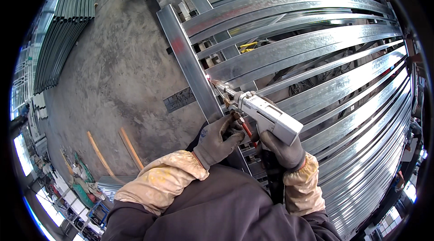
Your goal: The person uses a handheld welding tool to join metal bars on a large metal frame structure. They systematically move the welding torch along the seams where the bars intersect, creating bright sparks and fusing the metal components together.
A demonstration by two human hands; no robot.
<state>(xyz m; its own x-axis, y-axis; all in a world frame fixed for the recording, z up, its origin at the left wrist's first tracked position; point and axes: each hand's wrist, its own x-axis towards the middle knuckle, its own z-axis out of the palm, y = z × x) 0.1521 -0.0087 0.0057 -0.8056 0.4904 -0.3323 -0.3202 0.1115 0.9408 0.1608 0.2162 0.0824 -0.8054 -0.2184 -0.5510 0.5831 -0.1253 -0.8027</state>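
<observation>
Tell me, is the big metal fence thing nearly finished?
Done: many long shiny bars already lie in a row against the cross bar. In hand: both gloved hands, right hand and left hand, hold a welding gun, its tip at one joint on that cross bar. Left: I cannot tell which joints are welded, so maybe more.

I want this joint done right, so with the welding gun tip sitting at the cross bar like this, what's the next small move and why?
Probably ease the nozzle along the seam. The right hand grips the grey welding gun; the left hand steadies near its front. The nozzle tip sits where a galvanized slat meets the cross bar, with a small pinkish glow there.
</observation>
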